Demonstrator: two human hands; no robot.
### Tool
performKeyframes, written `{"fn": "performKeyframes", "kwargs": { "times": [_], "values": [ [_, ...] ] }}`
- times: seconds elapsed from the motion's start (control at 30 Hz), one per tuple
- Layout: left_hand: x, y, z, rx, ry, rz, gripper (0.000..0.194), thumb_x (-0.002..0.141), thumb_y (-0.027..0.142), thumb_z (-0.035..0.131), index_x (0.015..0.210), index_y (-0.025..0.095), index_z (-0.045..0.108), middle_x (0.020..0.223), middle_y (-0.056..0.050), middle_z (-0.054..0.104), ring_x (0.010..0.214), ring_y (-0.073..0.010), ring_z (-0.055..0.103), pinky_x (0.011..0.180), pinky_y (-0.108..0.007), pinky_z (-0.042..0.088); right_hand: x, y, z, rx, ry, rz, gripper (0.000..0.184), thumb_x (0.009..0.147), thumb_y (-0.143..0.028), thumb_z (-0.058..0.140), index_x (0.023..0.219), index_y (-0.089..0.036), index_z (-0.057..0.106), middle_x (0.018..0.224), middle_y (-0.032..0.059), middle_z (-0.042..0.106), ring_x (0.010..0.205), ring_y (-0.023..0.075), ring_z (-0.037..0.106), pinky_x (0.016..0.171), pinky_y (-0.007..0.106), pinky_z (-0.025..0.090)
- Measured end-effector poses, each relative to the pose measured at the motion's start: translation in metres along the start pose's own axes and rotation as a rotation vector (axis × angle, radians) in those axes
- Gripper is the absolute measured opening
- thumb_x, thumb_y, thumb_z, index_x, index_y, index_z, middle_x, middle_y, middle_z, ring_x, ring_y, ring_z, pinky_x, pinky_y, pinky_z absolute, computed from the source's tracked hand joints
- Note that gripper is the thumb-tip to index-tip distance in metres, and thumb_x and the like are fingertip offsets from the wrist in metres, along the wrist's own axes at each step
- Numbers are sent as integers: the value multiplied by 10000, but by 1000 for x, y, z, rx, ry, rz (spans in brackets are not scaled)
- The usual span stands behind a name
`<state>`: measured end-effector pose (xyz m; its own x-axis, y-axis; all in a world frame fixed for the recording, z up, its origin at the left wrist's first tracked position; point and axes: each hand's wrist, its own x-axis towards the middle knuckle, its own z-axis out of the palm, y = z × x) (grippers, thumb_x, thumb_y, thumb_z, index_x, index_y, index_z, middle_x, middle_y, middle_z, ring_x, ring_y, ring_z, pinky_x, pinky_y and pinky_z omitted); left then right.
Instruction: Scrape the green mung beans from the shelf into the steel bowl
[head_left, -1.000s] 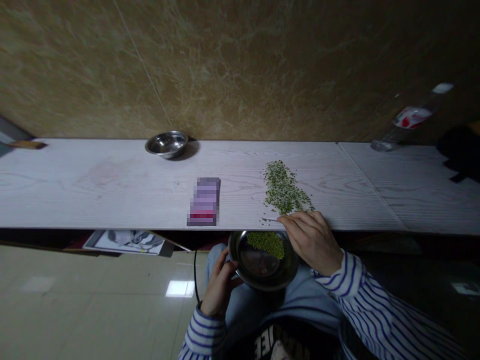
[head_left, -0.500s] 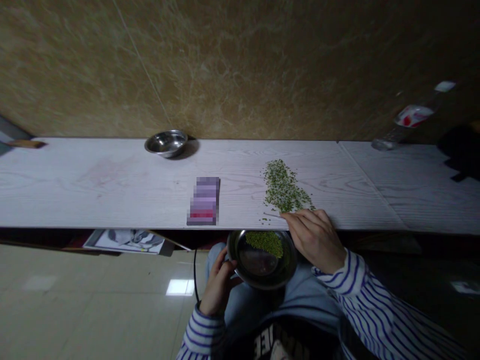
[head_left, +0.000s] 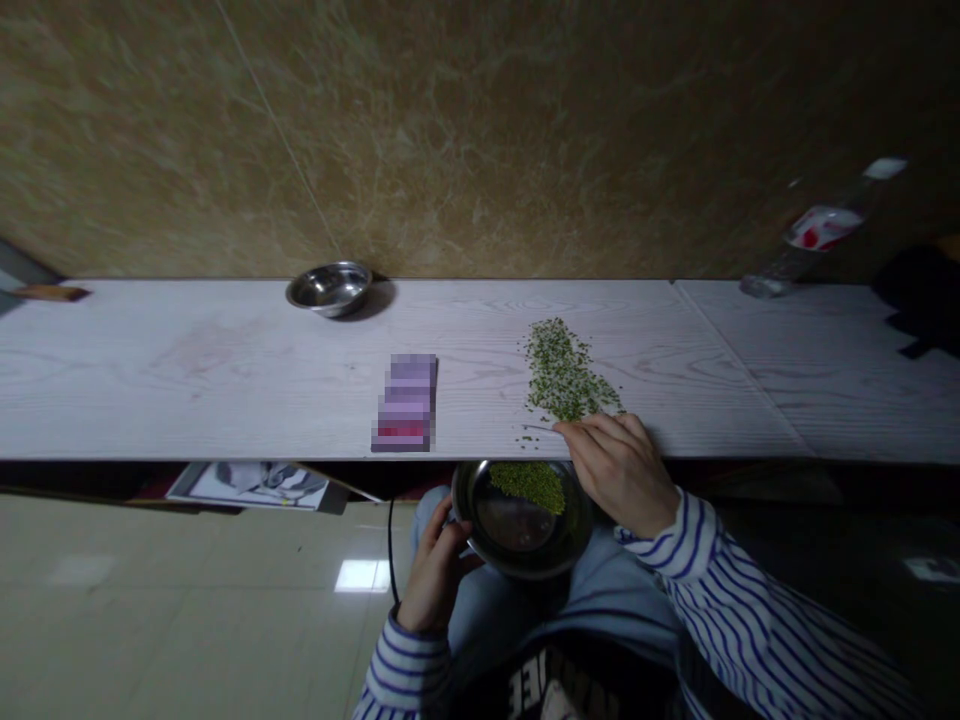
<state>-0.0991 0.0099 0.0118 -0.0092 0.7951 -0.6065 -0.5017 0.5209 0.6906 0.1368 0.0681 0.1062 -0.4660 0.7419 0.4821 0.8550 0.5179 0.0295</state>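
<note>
With its fingers around the left rim, my left hand grips a steel bowl, held tilted just below the table's front edge. Small green beans, like mung beans, are heaped on the bowl's far side. My right hand is closed on a thin metal tool, whose slim tip points left over the tabletop. Whether the tool has one prong or two is too small to tell. More green beans lie spread on the table beyond my right fingers, with a few loose ones near the tip.
A phone-like object with a blurred screen lies left of the beans on the pale wooden table. A second steel bowl stands near the wall. At the back right is a plastic bottle. An open drawer sits below.
My right hand and the thin tool have shifted slightly left. The left hand still holds the bowl in nearly the same place.
</note>
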Motion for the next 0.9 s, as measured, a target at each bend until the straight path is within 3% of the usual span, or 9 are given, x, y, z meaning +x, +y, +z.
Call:
{"fn": "performKeyframes", "kwargs": {
  "times": [0.4, 0.7, 0.9],
  "values": [
    [0, -4, -1, 15, 10, 17, 620, 677, 331, 712, 1281, 253, 599, 1020, -60, 705, 945, -260, 656, 711, -349, 541, -5, -11, 0, 55, -20, -22, 211, 916, -63, 526, 1076, -138, 642, 883, 61, 737, 890, 201, 617, 779, 348, 355],
    [-2, -1, 3, 28, -23, 25, 606, 693, 312, 696, 1289, 248, 601, 1062, -68, 690, 940, -244, 647, 722, -352, 558, -21, -21, -13, 157, -44, -67, 246, 924, -47, 509, 1126, -128, 625, 973, 65, 736, 919, 190, 622, 802, 348, 375],
    [-2, -4, 5, 11, -40, 14, 575, 678, 315, 716, 1240, 233, 628, 1036, -76, 695, 913, -247, 656, 734, -371, 568, -25, -8, -15, 76, 40, 60, 203, 944, -84, 514, 1098, -118, 642, 871, 68, 731, 856, 202, 632, 756, 346, 394]
  ]
}}
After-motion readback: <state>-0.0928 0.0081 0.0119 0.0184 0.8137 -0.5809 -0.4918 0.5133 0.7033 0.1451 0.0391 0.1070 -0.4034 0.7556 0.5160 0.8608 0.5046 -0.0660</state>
